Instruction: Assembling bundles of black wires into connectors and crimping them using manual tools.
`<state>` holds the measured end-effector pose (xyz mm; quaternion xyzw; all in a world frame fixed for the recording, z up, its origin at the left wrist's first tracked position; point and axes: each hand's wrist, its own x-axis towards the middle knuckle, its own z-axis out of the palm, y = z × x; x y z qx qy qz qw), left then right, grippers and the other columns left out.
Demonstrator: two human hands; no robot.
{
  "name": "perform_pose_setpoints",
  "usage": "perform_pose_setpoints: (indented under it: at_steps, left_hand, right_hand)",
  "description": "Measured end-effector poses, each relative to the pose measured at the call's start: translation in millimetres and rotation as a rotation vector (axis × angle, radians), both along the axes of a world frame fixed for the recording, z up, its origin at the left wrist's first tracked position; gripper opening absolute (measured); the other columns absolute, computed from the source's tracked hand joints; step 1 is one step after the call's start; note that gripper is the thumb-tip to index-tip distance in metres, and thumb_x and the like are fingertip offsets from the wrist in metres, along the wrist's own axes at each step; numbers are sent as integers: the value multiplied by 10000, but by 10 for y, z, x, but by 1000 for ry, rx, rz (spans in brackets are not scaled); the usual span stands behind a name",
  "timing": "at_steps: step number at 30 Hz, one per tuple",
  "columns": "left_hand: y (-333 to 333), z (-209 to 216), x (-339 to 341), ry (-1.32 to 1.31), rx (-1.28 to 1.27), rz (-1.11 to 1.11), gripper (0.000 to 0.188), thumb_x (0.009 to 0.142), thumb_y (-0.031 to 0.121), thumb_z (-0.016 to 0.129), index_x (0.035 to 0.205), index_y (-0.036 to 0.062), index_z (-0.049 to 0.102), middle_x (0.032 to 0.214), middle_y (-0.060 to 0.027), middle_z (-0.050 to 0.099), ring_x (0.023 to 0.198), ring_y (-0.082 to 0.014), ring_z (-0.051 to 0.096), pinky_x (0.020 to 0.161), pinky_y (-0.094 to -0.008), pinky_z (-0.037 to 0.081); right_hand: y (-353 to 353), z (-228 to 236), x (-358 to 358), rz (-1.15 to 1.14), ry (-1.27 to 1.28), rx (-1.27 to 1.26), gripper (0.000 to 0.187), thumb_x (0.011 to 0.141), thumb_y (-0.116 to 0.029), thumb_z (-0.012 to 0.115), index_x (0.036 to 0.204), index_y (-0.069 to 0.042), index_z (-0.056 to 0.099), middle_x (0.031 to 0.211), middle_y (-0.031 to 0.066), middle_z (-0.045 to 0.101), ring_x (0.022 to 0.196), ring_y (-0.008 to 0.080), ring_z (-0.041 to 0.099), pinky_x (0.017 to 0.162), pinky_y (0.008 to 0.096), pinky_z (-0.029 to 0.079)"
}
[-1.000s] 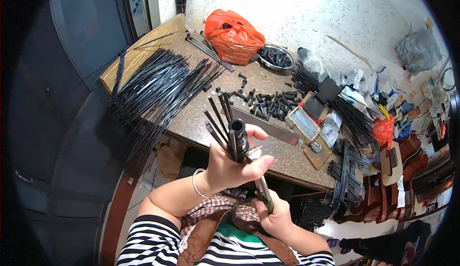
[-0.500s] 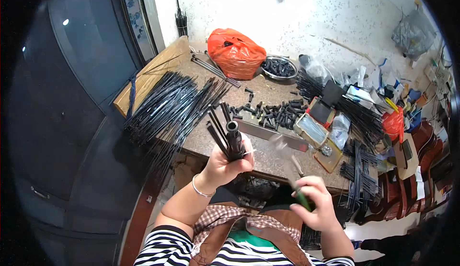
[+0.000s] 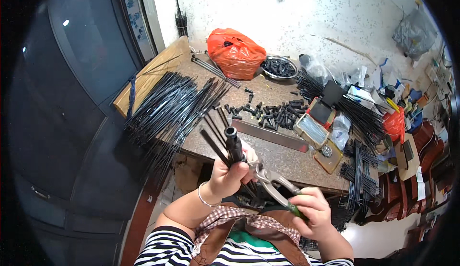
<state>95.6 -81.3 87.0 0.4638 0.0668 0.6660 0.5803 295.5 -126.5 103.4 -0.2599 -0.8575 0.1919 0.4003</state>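
Observation:
My left hand (image 3: 224, 181), a bangle on its wrist, is closed round an umbrella frame of thin black ribs (image 3: 214, 144) gathered beside a black tube (image 3: 233, 145) whose round open end faces up. In my right hand (image 3: 314, 209) is a pair of pliers (image 3: 272, 183) with grey metal jaws and green on the handle. The jaws are right beside my left fingers, at the side of the tube; whether they grip anything is hidden. Beyond my hands, a long flat metal bar (image 3: 268, 134) lies on the table, with a scatter of short black plastic parts (image 3: 282, 116) behind it.
Long black ribs (image 3: 165, 105) lie heaped at the table's left, next to a wooden board (image 3: 155, 67). At the back stand a red plastic bag (image 3: 237, 55) and a metal bowl (image 3: 279, 78) of black parts. Boxes, bags and more ribs (image 3: 362, 117) crowd the right side.
The pliers have swung left and their jaws have come up to the tube by my left hand. My left hand has shifted slightly, with the umbrella frame still in it.

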Motion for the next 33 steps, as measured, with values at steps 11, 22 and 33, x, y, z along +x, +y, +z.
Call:
perform_pose_setpoints:
  at_steps: [11,22,33]
  left_hand:
    - [59,95,-27,167,-71,27,260,770,271,484,661,48,406,472,20,357,410,-61,348,467,-211,359]
    - [93,192,-105,279,65,116,327,720,311,548,790,3,464,634,-8,455,482,-43,372,427,-166,305]
    - [69,171,-174,303,-17,429,238,680,170,613,797,1,493,604,15,468,501,-25,416,443,-149,316]
  right_hand:
    - [141,256,141,-469,-558,963,187,516,-128,617,694,-113,560,924,-9,454,914,270,409,842,452,229]
    - [87,-190,128,435,565,-1672,176,704,-130,507,743,37,468,718,228,527,578,275,559,469,316,469]
    - [123,214,-98,-34,-233,-142,229,594,-27,521,815,22,486,621,145,520,468,235,507,444,286,409]
